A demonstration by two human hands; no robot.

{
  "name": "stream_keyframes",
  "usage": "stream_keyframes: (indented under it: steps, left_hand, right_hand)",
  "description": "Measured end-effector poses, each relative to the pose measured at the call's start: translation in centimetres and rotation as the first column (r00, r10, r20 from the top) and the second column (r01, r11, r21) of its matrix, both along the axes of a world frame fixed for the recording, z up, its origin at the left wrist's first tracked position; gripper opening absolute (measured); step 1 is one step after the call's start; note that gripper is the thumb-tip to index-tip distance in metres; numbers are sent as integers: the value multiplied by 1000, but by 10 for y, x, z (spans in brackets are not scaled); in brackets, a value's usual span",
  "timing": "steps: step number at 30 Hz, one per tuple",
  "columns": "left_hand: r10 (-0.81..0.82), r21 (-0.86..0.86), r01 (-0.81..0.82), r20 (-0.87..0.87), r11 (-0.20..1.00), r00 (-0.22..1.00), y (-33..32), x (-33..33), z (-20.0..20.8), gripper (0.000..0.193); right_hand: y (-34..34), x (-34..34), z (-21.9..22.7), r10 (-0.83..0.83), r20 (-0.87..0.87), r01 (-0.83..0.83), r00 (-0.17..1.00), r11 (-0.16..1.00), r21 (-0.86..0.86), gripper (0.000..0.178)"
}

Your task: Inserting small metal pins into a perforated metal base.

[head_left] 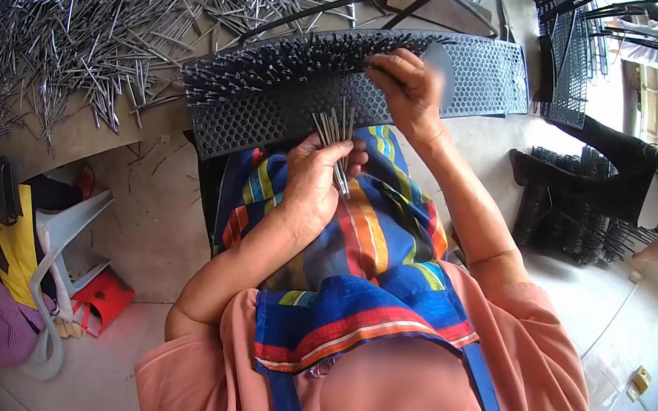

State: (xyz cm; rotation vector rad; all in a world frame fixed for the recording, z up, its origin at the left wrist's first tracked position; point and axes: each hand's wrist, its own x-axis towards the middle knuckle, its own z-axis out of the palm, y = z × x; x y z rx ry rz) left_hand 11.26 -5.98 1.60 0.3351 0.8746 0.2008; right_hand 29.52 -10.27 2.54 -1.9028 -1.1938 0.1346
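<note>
1. Pins [336, 129]: a small bundle of thin grey metal rods stands upright in the left hand [316, 180], fanned at the top so that single ones can be drawn off. Fingers curled tight round the lower ends.
2. Right hand [407, 90] rests on the top edge of the panel [481, 78], fingers pinched narrow at the holes; whether a pin sits between them cannot be told.
3. Panel is a dark, curved strip of perforated plastic with a honeycomb pattern, lying across the lap, close to both hands. Its left and middle part bristles with inserted pins [281, 62], points up; the right part shows bare holes.
4. Loose pins [146, 28] lie heaped on the brown tabletop [77, 138] just beyond the panel, shiny, straight, crisscrossed.
5. Apron [368, 234] is striped cloth, blue, orange and yellow, under the panel.
6. Further dark panels [572, 55] stand at right; a person in yellow [9, 247] sits at left by a white plastic chair [67, 238].
</note>
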Motion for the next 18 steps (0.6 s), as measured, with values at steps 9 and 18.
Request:
stream_keyframes:
  steps: [9, 18]
  left_hand:
    - [-4, 11, 4, 4, 1000, 1000, 0, 1, 2, 13]
    - [36, 18, -36, -12, 999, 999, 5, 3, -5, 12]
  right_hand:
    - [1, -7, -4, -18, 129, 23, 991, 999, -36, 21]
    - [-29, -24, -14, -148, -214, 150, 966, 989, -4, 68]
